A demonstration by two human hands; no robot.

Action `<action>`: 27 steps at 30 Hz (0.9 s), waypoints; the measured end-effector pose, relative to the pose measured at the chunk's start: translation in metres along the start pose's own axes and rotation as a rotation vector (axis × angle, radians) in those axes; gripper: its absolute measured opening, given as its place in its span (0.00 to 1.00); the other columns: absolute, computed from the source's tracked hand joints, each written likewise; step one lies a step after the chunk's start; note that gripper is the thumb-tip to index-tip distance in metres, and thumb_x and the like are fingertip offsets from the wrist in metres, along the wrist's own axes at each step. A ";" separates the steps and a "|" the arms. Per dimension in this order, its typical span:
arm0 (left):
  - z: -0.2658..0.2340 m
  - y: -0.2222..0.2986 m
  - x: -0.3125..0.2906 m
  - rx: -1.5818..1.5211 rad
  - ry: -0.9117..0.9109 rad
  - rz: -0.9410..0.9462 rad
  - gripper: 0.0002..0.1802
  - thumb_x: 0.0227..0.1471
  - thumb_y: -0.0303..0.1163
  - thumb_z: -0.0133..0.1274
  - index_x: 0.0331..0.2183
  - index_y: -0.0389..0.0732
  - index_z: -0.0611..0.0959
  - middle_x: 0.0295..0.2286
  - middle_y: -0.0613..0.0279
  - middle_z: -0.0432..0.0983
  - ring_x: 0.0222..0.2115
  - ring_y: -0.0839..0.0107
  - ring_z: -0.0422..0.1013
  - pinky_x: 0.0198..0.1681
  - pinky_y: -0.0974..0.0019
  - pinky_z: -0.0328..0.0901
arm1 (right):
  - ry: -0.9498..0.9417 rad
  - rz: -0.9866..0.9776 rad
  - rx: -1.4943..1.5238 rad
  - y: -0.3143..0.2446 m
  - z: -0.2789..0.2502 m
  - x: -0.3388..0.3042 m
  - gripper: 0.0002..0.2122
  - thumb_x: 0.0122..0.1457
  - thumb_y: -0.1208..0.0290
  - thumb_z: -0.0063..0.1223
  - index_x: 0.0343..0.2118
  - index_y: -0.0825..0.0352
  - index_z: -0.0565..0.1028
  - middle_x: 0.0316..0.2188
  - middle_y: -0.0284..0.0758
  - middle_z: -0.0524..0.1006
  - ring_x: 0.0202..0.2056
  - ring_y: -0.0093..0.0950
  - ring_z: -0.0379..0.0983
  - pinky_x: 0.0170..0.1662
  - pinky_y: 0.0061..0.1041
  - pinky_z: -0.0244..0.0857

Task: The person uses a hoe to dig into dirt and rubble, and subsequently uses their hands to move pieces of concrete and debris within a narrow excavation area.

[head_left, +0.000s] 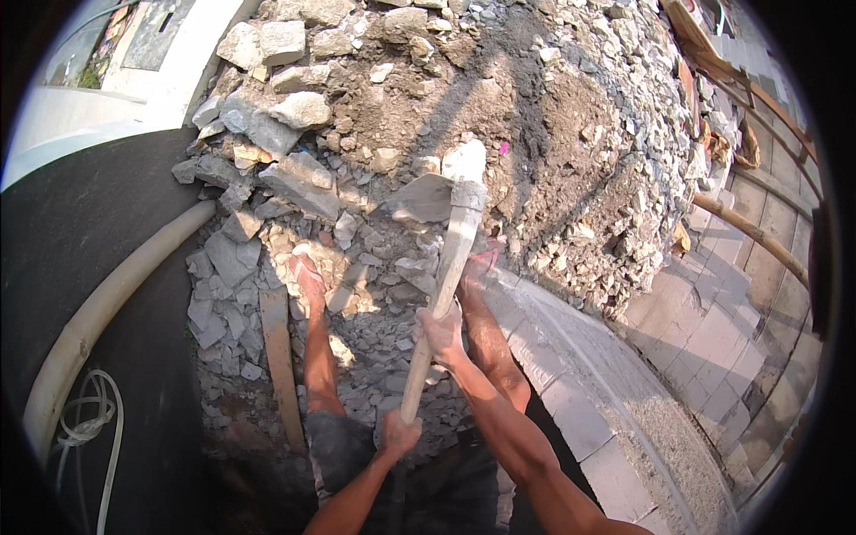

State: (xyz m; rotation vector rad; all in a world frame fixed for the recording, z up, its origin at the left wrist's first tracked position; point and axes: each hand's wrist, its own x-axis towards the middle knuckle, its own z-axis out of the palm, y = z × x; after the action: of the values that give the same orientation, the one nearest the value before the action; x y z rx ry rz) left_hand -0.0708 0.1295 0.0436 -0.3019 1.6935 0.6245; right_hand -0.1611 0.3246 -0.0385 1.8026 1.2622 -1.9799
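Observation:
Both of my hands are closed around the wooden handle of a hoe [452, 245]. My left hand [399, 434] grips near the butt end, close to my shorts. Farther up the shaft, my right hand [440, 333] wraps around the wood. The hoe's broad grey metal blade [419, 199] points left from the top of the handle, over the rubble [374, 214]. A whitish lump [465, 160] shows at the hoe's head; whether it belongs to the tool or is a stone behind it, I cannot tell.
Larger broken concrete chunks [303, 183] lie at the far left, with brown soil [383, 107] beyond. My feet stand among stones. A narrow board [283, 366] lies left of my leg. A thick pale pipe [107, 308] curves along the left; a paved edge [580, 401] runs at right.

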 end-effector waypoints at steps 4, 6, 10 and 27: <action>-0.016 0.098 0.088 -0.137 0.079 0.387 0.18 0.42 0.30 0.58 0.39 0.34 0.81 0.30 0.36 0.79 0.38 0.39 0.76 0.38 0.48 0.71 | 0.034 -0.215 -0.021 -0.113 0.000 0.068 0.10 0.59 0.80 0.53 0.41 0.70 0.65 0.20 0.33 0.70 0.16 0.22 0.70 0.17 0.25 0.66; -0.032 0.172 0.136 -0.078 0.182 0.453 0.17 0.43 0.31 0.58 0.37 0.36 0.81 0.30 0.37 0.79 0.37 0.39 0.76 0.38 0.47 0.71 | 0.116 -0.432 0.008 -0.202 0.024 0.086 0.10 0.62 0.74 0.56 0.39 0.69 0.66 0.20 0.31 0.70 0.16 0.21 0.67 0.16 0.23 0.65; -0.029 0.257 0.187 -0.056 0.144 0.527 0.18 0.42 0.32 0.57 0.38 0.36 0.81 0.31 0.38 0.80 0.36 0.40 0.77 0.40 0.47 0.71 | 0.173 -0.611 0.071 -0.258 -0.004 0.167 0.10 0.62 0.77 0.54 0.40 0.68 0.63 0.20 0.32 0.69 0.16 0.22 0.67 0.16 0.23 0.65; -0.017 0.095 0.120 -0.187 0.090 0.405 0.21 0.42 0.29 0.57 0.41 0.33 0.81 0.30 0.38 0.80 0.36 0.44 0.79 0.39 0.52 0.71 | 0.107 -0.363 -0.138 -0.124 0.020 0.074 0.12 0.57 0.78 0.55 0.42 0.71 0.67 0.21 0.34 0.72 0.15 0.22 0.68 0.17 0.24 0.66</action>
State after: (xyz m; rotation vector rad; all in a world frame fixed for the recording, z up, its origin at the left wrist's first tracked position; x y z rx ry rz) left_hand -0.1614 0.2144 -0.0477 -0.1177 1.8008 1.0857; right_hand -0.2729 0.4175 -0.0488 1.7311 1.8237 -1.9243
